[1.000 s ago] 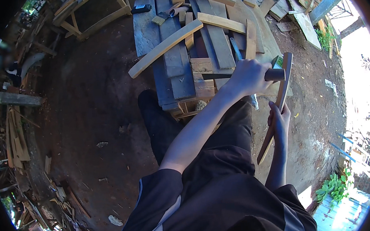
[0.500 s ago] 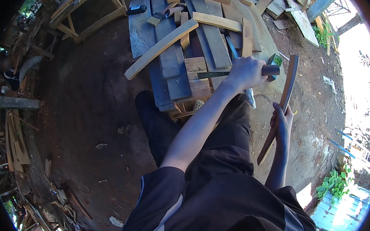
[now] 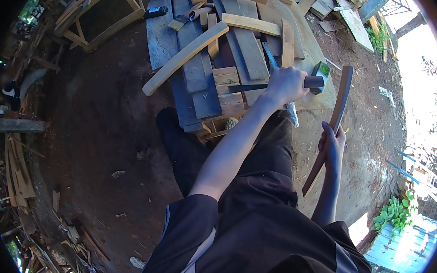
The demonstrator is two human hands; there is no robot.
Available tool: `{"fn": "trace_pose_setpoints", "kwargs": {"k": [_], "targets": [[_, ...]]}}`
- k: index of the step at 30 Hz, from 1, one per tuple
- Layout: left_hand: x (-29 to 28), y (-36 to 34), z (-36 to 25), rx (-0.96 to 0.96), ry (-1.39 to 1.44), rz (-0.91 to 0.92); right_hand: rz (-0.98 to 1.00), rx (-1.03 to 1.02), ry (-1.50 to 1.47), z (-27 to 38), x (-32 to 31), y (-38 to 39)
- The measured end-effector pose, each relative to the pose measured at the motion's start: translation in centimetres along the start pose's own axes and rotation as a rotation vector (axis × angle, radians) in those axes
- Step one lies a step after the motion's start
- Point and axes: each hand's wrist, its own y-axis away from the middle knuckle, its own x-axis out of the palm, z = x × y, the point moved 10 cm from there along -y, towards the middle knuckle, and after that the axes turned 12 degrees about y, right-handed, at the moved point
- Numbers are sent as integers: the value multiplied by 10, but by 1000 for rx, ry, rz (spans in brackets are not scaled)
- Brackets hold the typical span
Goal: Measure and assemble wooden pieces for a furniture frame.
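My left hand (image 3: 286,86) is closed around a chisel-like hand tool with a dark cylindrical handle (image 3: 313,81). Its narrow dark blade (image 3: 245,88) points left, over wooden blocks (image 3: 230,102) at the near end of a low plank bench (image 3: 184,101). Whether the blade touches the blocks, I cannot tell. Off to the right, my right hand (image 3: 333,141) grips a long, slightly curved wooden strip (image 3: 342,95) near its middle, slanting with its upper end away from me. Just beyond the tool's handle sits a green-topped box-like object (image 3: 320,73).
Curved wooden pieces (image 3: 187,57), a paintbrush (image 3: 177,23), a small black object (image 3: 155,12) and a blue metal strip (image 3: 269,54) lie on the bench. A wooden frame (image 3: 101,23) stands far left. Scrap wood (image 3: 321,7) is piled far right, more (image 3: 20,165) at left.
The whole view has shifted slightly, so the bench appears a little further left. Both hands keep their grips, and the tool has barely moved over the blocks.
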Motion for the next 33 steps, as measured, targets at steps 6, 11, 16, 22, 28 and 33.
{"fn": "trace_pose_setpoints", "kwargs": {"k": [6, 11, 16, 22, 28, 33], "targets": [[-6, 1, -4, -8, 32, 0, 10, -2, 7, -2, 1, -3], [-5, 7, -8, 0, 35, 28, 24, -41, -111, 8, 8, -7], [-9, 12, -13, 22, 67, 12, 39, -128, -233, 38, 15, -14], [-10, 13, -15, 16, 94, 26, 51, -199, -189, 56, 21, -20], [-2, 16, -16, 50, 63, 39, 57, -221, -209, 67, 30, -25], [-2, 15, -13, 37, 43, 36, 66, -274, -160, 75, 37, -34]]}}
